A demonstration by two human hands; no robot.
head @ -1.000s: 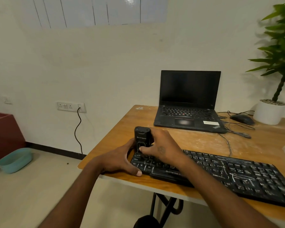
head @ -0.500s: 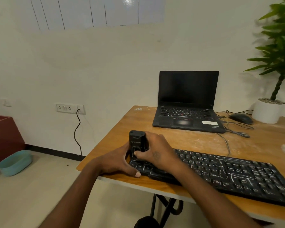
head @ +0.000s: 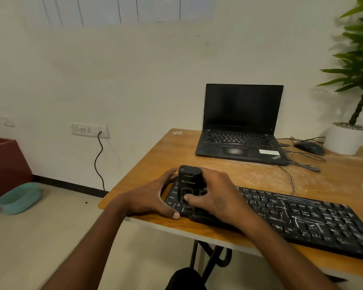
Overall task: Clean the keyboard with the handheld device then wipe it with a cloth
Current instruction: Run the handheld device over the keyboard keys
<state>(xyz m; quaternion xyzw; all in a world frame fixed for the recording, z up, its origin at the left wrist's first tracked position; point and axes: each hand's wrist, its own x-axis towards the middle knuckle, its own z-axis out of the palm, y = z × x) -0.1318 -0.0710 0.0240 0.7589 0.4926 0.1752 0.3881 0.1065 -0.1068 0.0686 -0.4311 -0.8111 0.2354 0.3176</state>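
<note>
Here, a wooden tabletop [head: 197, 155] with pale scuffs fills the right half of the view, set against a cream wall. On its near edge lies a long black keyboard [head: 302, 218], its keys streaked with white dust, running from the left corner of the tabletop out toward the right. Behind it, near the wall, stands an open black laptop [head: 241, 126] with a dark screen. To the far right a green potted plant [head: 356, 80] rises from a white pot, and a black mouse [head: 309, 147] sits just beside that pot, its cable looping across the wood.

Down on the floor at the left rests a teal tub [head: 19, 197] next to a dark red box [head: 4, 164]. A wall socket [head: 89, 130] carries a black cord hanging down to the skirting.

The left hand [head: 149, 197] is spread around the left end of the keyboard, thumb on the near edge and fingers reaching the far edge. The right hand [head: 216, 195] grips a small black handheld device [head: 189, 181], fingers wrapped behind it and thumb pressed on its front. The device stands upright on the keys at the keyboard's left end, between the two hands.
</note>
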